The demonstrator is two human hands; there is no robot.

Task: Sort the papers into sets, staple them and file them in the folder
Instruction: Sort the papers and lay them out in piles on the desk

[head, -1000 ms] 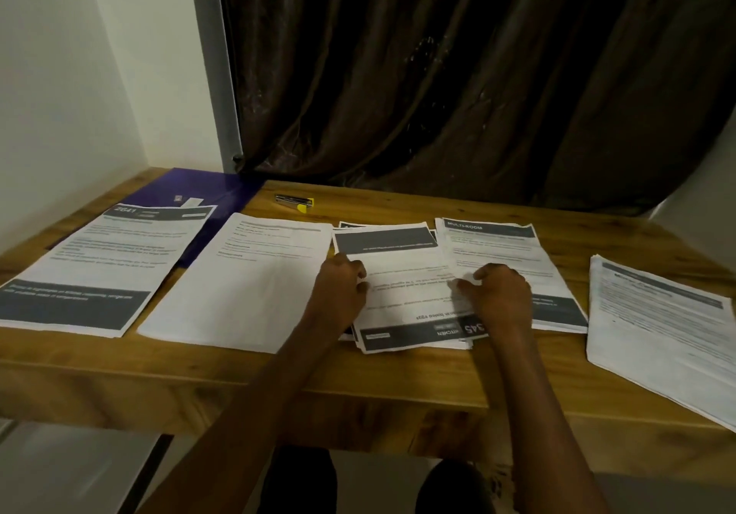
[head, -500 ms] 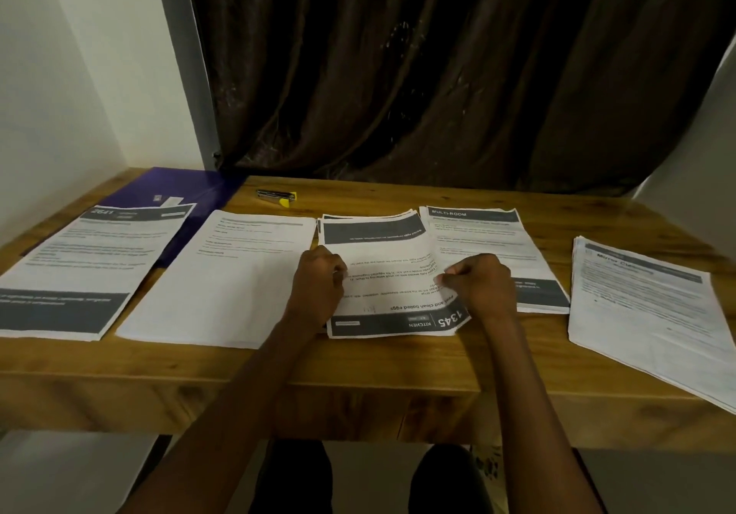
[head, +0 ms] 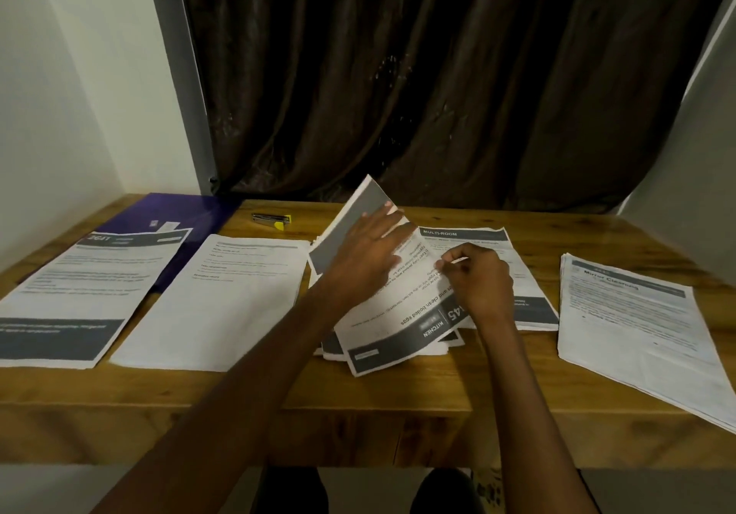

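Head view: on a wooden worktop (head: 398, 390), the left hand (head: 366, 250) lies with fingers straight and spread on the lifted far end of the top "KITCHEN" sheet (head: 402, 314) of the central pile, that end tilted up off the pile. The right hand (head: 484, 280) pinches the sheet's right edge between thumb and curled fingers. Flat beside it lie a "MULTI-ROOM" stack (head: 521, 274), a "Mirror Cleaning" stack (head: 637, 330), a plain stack (head: 223, 298) and a far-left stack (head: 79, 294) overlapping the purple folder (head: 179, 210). The stapler (head: 273, 220) rests near the far edge.
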